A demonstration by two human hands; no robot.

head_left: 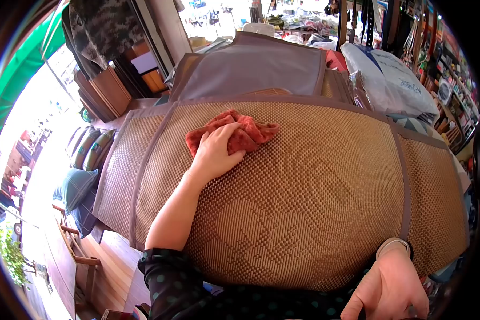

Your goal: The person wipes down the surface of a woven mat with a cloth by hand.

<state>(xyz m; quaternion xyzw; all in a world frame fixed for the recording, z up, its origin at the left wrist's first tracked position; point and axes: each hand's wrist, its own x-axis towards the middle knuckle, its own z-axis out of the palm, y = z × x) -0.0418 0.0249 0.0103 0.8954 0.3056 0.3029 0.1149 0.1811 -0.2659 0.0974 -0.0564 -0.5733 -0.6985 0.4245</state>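
Observation:
My left hand lies closed over a crumpled red cloth, pressing it on the woven mat. The mat is tan and brown with darker edging bands, and a rounded pattern is woven into its near part. At the lower right, my right hand is turned palm up beside the near edge of the mat. Its fingers are apart and partly cut off by the frame, and nothing shows in the palm. A pale bracelet circles that wrist.
A grey folded mat lies behind the woven one. White plastic-wrapped packages sit at the back right. Cushions are stacked on the left, above a wooden bench. Belts hang at the upper right.

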